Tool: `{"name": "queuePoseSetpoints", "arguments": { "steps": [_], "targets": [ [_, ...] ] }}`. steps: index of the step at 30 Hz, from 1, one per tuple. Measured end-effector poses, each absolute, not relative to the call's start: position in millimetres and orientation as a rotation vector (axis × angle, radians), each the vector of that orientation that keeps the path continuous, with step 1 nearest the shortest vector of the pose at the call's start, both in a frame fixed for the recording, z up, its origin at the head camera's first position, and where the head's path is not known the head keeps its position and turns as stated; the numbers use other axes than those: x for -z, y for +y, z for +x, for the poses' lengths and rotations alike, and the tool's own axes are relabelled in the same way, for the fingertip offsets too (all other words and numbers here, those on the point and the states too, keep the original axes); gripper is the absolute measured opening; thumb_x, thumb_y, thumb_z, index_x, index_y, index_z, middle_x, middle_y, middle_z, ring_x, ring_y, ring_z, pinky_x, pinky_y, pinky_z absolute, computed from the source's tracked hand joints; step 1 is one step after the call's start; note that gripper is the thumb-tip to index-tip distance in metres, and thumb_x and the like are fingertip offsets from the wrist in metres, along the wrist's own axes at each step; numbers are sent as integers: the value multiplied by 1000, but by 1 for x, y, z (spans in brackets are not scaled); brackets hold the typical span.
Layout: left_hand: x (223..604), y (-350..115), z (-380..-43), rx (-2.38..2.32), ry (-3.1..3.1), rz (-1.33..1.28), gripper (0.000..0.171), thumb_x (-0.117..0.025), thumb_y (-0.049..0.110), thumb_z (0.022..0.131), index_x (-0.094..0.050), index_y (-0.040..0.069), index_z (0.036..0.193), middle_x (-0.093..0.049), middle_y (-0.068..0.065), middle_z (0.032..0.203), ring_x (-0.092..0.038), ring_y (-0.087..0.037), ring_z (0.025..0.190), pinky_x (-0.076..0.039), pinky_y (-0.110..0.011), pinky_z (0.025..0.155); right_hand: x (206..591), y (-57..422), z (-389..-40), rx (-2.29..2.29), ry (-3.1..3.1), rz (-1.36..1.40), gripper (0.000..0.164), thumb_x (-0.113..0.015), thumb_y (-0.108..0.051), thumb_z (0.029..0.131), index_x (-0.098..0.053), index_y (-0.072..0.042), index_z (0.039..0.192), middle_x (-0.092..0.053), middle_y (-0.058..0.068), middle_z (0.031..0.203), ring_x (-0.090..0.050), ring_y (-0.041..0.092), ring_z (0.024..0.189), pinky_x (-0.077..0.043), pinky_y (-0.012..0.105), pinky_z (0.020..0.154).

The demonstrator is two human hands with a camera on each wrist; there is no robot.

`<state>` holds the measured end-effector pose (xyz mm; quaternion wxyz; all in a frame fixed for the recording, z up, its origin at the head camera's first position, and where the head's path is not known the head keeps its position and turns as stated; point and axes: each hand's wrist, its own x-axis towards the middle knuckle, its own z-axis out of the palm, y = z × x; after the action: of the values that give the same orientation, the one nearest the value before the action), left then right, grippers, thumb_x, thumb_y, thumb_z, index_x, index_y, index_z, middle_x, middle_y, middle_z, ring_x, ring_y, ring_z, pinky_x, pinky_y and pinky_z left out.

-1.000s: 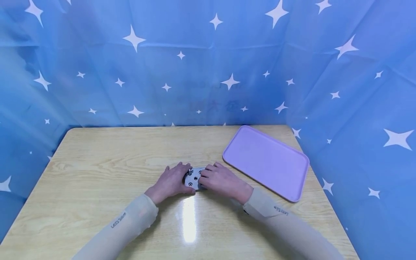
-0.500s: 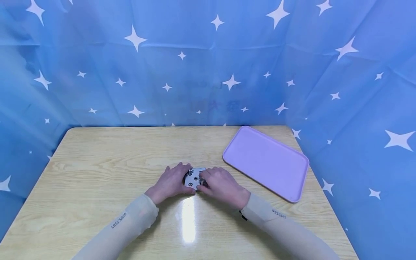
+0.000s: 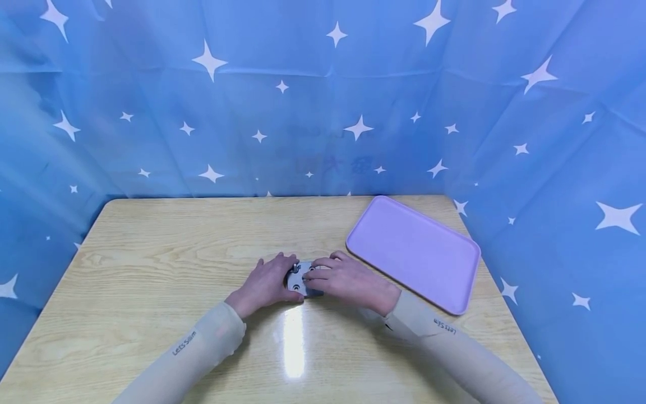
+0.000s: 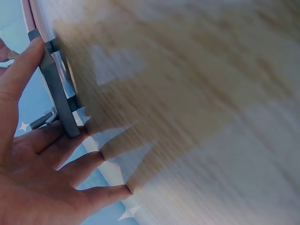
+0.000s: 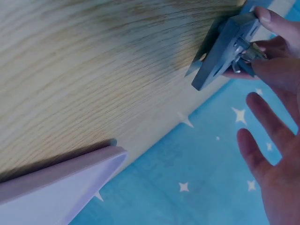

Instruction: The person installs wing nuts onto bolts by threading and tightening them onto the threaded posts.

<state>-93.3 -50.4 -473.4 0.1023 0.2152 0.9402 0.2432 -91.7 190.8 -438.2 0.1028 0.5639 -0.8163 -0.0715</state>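
A small grey metal plate (image 3: 298, 283) with several holes lies on short dark feet between my hands in the head view. My left hand (image 3: 264, 285) grips its left side, thumb on the near edge and fingers at the far one. A threaded bolt (image 4: 39, 121) stands up from the plate near those fingers in the left wrist view. From the right, my right hand (image 3: 345, 280) reaches over the plate. In the right wrist view its thumb and index finger pinch a wing nut (image 5: 245, 64) on the plate's face, while other fingers spread away. The fingers partly hide that nut.
A shallow purple tray (image 3: 414, 252) lies at an angle on the wooden table (image 3: 166, 241), right of the hands. Blue curtains (image 3: 303, 112) with white stars hang behind the table and at both sides.
My right hand turned one way, thumb showing half a second ago, then back, its fingers now stretched over the plate and the wrist farther right. The left hand and plate stay put.
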Motion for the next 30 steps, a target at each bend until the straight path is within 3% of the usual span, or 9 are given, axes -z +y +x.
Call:
{"name": "queuePoseSetpoints", "arguments": {
  "steps": [7, 13, 23, 27, 30],
  "targets": [
    [475, -50, -92, -732, 2782, 622, 92, -94, 45, 72, -55, 5, 146, -55, -19, 148, -44, -44, 143, -27, -75, 112, 439, 190, -94, 247, -2393, 1657, 29, -74, -16, 93, -72, -25, 121, -68, -11, 129, -59, 16, 124, -49, 37, 91],
    [476, -51, -92, -740, 2781, 616, 91, -94, 45, 72, -56, 6, 145, -56, -18, 147, -44, -43, 143, -27, -75, 112, 445, 182, -93, 194, -2395, 1573, 14, -77, -20, 91, -72, -25, 103, -70, -9, 107, -62, 16, 103, -48, 34, 81],
    [472, -49, -93, -738, 2764, 609, 92, -93, 44, 73, -54, 6, 147, -53, -20, 151, -41, -43, 145, -25, -73, 115, 461, 167, -78, -221, -2613, 1181, 7, -74, -19, 94, -73, -13, 91, -70, -1, 83, -62, 15, 70, -51, 31, 64],
    [472, -49, -92, -728, 2768, 609, 94, -94, 44, 73, -53, 6, 148, -52, -20, 152, -40, -44, 145, -24, -73, 115, 460, 167, -75, -256, -2677, 1118, 16, -73, -27, 96, -73, -11, 97, -70, 0, 85, -61, 17, 70, -50, 32, 63],
    [472, -50, -92, -720, 2763, 614, 95, -93, 45, 73, -52, 5, 149, -51, -20, 152, -40, -43, 146, -23, -73, 115, 454, 173, -78, -210, -2728, 1191, 37, -73, -40, 96, -71, -11, 118, -73, 2, 106, -66, 19, 90, -54, 37, 77]
  ]
}}
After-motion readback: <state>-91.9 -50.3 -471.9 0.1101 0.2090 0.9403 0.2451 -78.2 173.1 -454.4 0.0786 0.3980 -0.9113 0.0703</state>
